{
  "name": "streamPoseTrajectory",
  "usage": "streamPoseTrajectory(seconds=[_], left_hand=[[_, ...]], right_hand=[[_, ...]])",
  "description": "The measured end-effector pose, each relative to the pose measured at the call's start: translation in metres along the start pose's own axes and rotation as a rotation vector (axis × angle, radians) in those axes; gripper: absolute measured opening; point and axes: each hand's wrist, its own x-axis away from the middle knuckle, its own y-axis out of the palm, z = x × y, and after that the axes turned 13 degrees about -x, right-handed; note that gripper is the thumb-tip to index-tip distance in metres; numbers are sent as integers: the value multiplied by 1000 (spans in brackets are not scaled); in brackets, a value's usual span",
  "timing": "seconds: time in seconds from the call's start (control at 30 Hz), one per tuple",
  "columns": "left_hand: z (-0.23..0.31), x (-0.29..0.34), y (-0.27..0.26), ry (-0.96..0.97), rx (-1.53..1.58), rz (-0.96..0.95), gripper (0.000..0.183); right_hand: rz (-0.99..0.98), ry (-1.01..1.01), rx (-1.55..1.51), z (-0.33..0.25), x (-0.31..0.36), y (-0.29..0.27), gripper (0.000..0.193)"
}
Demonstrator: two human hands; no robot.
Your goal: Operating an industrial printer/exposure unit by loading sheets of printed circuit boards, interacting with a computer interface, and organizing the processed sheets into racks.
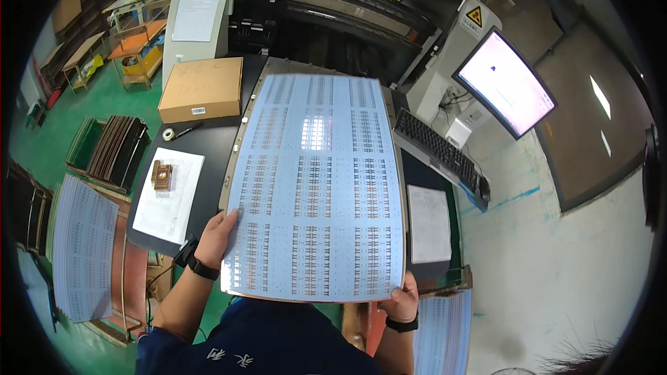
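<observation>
From where I'm standing, the person is holding a wide panel [345, 187] out in front, over the worktop [215, 156] and facing the machine [306, 42]. The left hand [221, 231] is gripping the side edge toward the near end, and the right hand [403, 296] is pinching the near right corner, thumb on top; both are closed on the panel, with the fingers underneath mostly hidden. I cannot tell whether the far end is resting on the metal plate [278, 66]. With the hands gripping at uneven points, matching their height and pressure should matter most for avoiding a twist. Thumbs are best staying on the margin, off the printed rows, and the right edge clear of the keyboard [438, 151].
</observation>
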Motion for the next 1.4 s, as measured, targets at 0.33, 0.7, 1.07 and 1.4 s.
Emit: streamPoseTrajectory(seconds=[0.33, 0.7, 1.07, 1.4], left_hand=[[-9, 165, 14, 516, -330, 121, 32], [-3, 273, 10, 718, -518, 254, 33], [21, 371, -72, 1004, -564, 616, 38], [0, 463, -289, 816, -278, 1083, 35]], right_hand=[[-39, 52, -252, 28, 107, 33, 62], [-62, 298, -706, 123, 155, 53, 59], [-510, 609, -589, 210, 112, 163, 67], [-122, 519, -374, 315, 6, 240, 75]])
